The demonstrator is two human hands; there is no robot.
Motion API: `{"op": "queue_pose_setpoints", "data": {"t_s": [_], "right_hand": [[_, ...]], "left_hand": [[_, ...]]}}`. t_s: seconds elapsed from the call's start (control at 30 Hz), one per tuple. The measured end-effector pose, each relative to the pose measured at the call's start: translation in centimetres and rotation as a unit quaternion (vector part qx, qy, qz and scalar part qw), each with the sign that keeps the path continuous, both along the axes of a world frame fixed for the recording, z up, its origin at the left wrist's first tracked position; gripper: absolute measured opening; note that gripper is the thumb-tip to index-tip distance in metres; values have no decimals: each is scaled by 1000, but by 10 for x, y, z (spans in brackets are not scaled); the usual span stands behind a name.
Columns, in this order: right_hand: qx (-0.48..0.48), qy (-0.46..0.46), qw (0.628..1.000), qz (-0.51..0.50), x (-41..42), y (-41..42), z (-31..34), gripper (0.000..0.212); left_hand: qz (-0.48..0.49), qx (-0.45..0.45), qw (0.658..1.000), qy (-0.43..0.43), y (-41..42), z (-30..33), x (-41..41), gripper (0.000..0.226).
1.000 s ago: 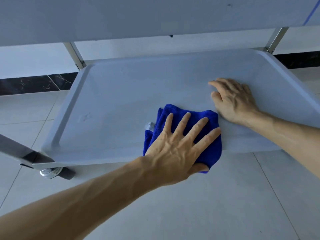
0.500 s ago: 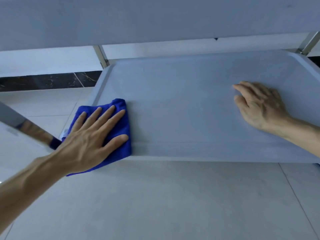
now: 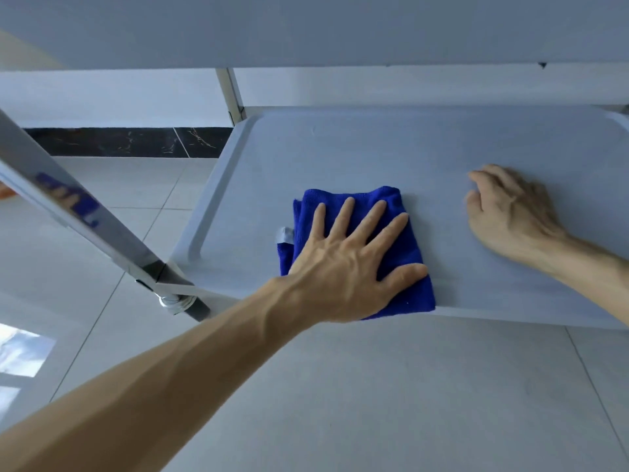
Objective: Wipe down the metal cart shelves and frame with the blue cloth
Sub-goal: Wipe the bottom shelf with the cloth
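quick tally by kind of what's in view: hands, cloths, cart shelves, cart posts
hands: 2 (left hand, right hand)
blue cloth: 1
cart shelves: 2 (lower shelf, upper shelf)
cart posts: 2 (near post, far post)
total: 7

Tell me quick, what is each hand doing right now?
Left hand: open, pressing flat on the blue cloth.
Right hand: open, resting on the lower shelf.

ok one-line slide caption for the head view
Left hand presses a folded blue cloth flat on the grey metal cart shelf; right hand rests beside it.
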State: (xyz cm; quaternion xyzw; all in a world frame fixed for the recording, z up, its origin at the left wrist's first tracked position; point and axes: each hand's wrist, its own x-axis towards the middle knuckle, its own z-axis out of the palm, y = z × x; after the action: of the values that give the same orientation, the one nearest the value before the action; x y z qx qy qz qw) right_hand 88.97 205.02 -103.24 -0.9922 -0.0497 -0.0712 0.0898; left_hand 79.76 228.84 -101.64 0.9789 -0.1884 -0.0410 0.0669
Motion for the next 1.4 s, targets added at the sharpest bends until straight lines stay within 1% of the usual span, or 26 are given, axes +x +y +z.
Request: {"op": "queue_pose_setpoints", "data": {"t_s": [0.03, 0.07, 0.13, 0.2, 0.3, 0.4, 0.5, 0.57, 0.63, 0.7, 0.8, 0.87, 0.93, 1.0, 1.07, 1.13, 1.23, 1.3, 1.33, 1.4], "right_hand": [[8, -1, 1000, 10, 0, 2, 0, 45], [14, -7, 1000, 26, -1, 4, -2, 50], [11, -19, 998, 56, -7, 9, -6, 72], [-9, -20, 998, 65, -10, 8, -9, 85], [-24, -26, 998, 58, -11, 7, -12, 86], [-33, -27, 997, 58, -14, 10, -11, 87], [-31, -17, 998, 53, -15, 13, -9, 90], [-33, -15, 998, 49, -16, 14, -9, 90], [-33, -19, 998, 47, -16, 13, -11, 89], [-27, -21, 998, 46, -16, 10, -11, 88], [-13, -23, 998, 49, -19, 6, -10, 88], [-3, -24, 998, 51, -22, 3, -9, 88], [-2, -29, 998, 57, -25, 0, -10, 86], [-10, -33, 997, 65, -28, -1, -11, 83], [-18, -31, 997, 66, -29, -1, -11, 82], [-24, -32, 997, 67, -30, 0, -13, 82], [-25, -34, 996, 73, -30, 1, -14, 81], [-21, -35, 996, 77, -29, 0, -14, 80], [-20, -35, 996, 77, -29, 0, -13, 80], [-16, -31, 996, 77, -29, -2, -13, 82]], "left_hand": [[-3, 0, 1000, -7, 3, -1, -2, 82], [1, 0, 1000, -15, 7, -1, -3, 82], [22, 6, 999, -33, 21, -2, -5, 82], [67, 18, 996, -48, 42, -3, -8, 83], [180, 27, 983, -33, 93, -2, -5, 86], [293, 33, 955, 6, 136, 2, 15, 82], [337, 19, 941, 10, 140, 1, 47, 77], [330, 23, 944, -5, 124, -1, 66, 76], [297, 22, 954, -11, 92, 0, 78, 74], [225, 11, 974, -11, 50, 0, 76, 73], [85, -2, 996, -21, 8, -1, 48, 70], [23, 0, 999, -34, 15, -2, 31, 72], [3, -9, 999, -52, 39, -2, 25, 74], [39, -11, 998, -56, 70, -2, 34, 76], [120, 3, 992, -44, 103, -1, 56, 79], [200, 24, 979, -33, 128, 0, 81, 78], [274, 22, 961, -14, 132, -1, 111, 70], [298, 20, 954, -6, 116, -1, 122, 71], [294, 20, 956, -4, 104, 0, 124, 73], [241, 17, 970, -2, 75, 0, 122, 73]]}}
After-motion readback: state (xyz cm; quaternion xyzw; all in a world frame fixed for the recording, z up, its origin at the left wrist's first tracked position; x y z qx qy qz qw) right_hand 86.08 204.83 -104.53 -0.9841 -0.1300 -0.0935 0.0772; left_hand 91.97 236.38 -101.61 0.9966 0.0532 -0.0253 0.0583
